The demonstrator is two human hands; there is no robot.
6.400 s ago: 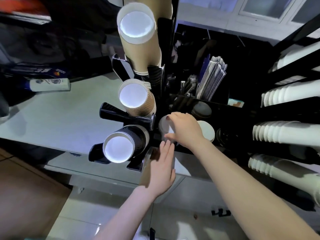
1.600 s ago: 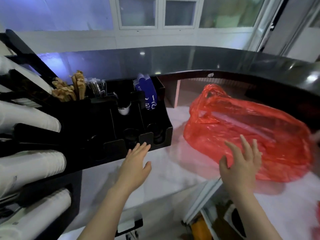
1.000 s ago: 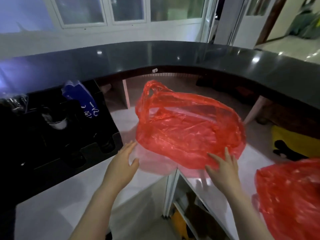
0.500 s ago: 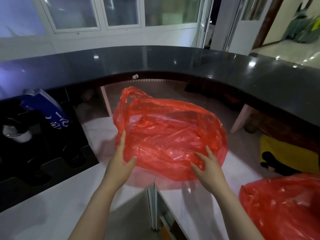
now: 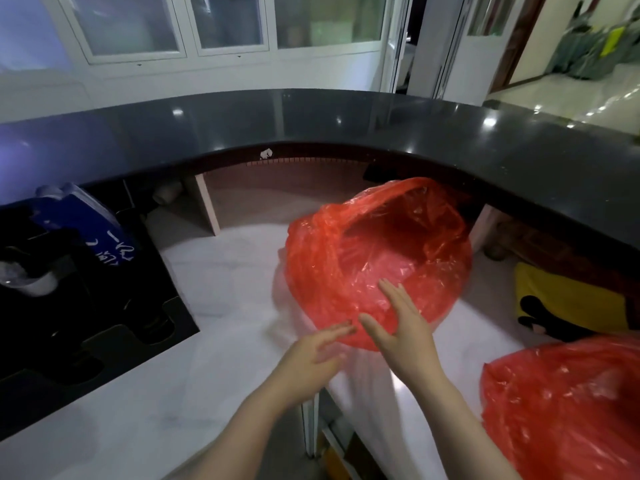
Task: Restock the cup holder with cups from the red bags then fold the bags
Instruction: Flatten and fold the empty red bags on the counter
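You are reaching both flat, unclenched hands toward the red bag [image 5: 377, 265] lying just ahead on the white counter [image 5: 221, 278], your right hand [image 5: 401, 327] already touching it, your left hand [image 5: 311, 355] just short.

The red bag [image 5: 367, 258] is thin, glossy, crinkled translucent plastic, like the second red bag [image 5: 568, 410] at the right, both lying on a smooth, pale, faintly glossy bench [image 5: 221, 271] under a polished, speckled dark countertop [image 5: 346, 123] that mirrors ceiling lights.
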